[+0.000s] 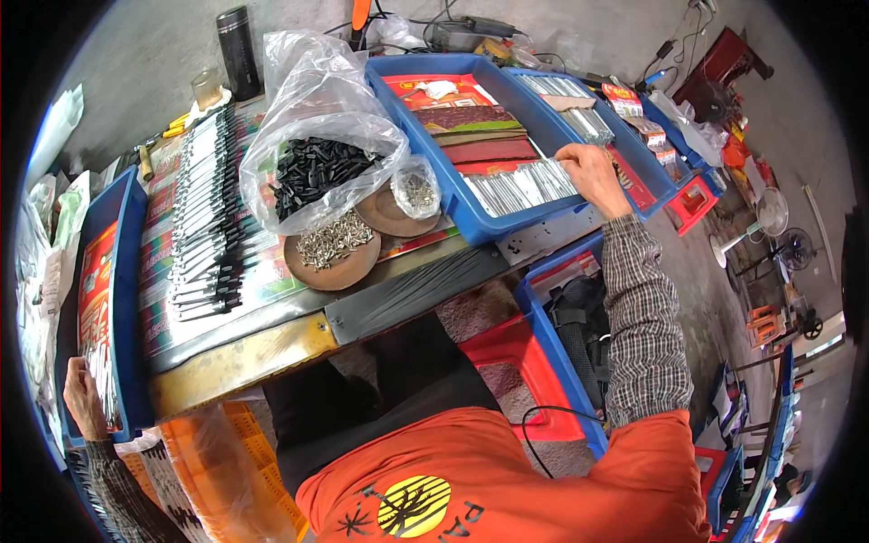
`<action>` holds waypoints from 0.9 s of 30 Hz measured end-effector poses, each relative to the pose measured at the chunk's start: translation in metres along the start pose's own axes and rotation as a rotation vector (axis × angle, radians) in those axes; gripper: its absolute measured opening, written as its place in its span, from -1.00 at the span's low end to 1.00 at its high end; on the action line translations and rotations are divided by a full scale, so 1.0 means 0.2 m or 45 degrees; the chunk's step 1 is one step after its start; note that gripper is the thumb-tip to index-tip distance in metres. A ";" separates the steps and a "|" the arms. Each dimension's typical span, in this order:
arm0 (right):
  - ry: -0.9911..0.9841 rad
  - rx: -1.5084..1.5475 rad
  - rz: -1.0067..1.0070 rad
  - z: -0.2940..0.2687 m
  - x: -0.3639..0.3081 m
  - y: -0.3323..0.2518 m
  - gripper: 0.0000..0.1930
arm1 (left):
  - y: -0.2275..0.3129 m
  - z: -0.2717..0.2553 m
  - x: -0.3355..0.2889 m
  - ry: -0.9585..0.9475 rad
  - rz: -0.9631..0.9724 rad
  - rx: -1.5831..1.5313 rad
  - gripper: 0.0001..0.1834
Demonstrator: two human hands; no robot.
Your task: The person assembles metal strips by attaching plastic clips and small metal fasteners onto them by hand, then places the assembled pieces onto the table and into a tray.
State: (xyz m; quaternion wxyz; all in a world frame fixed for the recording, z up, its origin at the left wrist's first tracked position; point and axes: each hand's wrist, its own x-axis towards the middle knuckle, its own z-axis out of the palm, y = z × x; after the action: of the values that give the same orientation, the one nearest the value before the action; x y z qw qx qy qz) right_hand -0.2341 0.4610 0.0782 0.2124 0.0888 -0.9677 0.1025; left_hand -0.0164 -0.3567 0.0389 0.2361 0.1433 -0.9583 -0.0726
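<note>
My right hand (593,176) reaches over the large blue tray (480,226). Its curled fingers pinch at the right end of a row of flat silver metal pieces (516,187) lying in that tray. Far to the left, my left hand (83,398) is at a second blue tray (134,299), beside slim metal pieces (109,385). The left fingers look bent and closed, and what is in them is hidden. Between my hands, a long row of slim metal parts with black ends (206,217) lies on the table.
A plastic bag of black parts (321,172) stands mid-table. Near the front edge (407,303) sits a brown dish (303,271) of small metal pins. Another blue tray (656,185) lies beyond my right hand. Below are a blue crate (540,330) and a red stool (534,371).
</note>
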 end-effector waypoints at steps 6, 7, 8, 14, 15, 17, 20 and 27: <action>-0.298 -0.056 0.002 0.05 0.08 0.02 -0.69 | 0.05 0.01 -0.07 0.245 0.008 -0.180 -0.75; -0.298 -0.055 0.002 0.04 0.09 0.01 -0.69 | 0.10 0.00 -0.09 0.340 0.065 -0.201 -0.72; -0.340 -0.074 0.036 0.04 0.09 0.01 -0.67 | 0.18 -0.01 -0.11 0.338 0.067 -0.202 -0.72; -0.357 -0.071 -0.024 0.10 0.12 0.07 -0.66 | 0.48 -0.03 -0.23 0.265 0.056 -0.240 -0.70; -0.397 -0.066 -0.018 0.09 0.12 0.06 -0.68 | 0.51 -0.03 -0.24 0.265 0.054 -0.239 -0.70; -0.376 -0.057 -0.003 0.08 0.13 0.03 -0.69 | 0.62 -0.03 -0.27 0.217 0.061 -0.411 -0.71; -0.368 -0.025 0.061 0.07 0.13 0.00 -0.68 | 0.86 -0.06 -0.31 0.110 -0.048 -0.598 -0.75; -0.275 -0.147 0.086 0.08 0.11 0.12 -0.83 | 1.01 0.02 -0.38 -0.057 -0.088 -0.996 -0.79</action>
State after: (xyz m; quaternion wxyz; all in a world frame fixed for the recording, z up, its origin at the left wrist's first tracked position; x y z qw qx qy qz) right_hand -0.2646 0.4768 0.0692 0.1082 0.0544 -0.9917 0.0437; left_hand -0.0020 -0.1421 0.0437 0.2492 0.0731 -0.8579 -0.4433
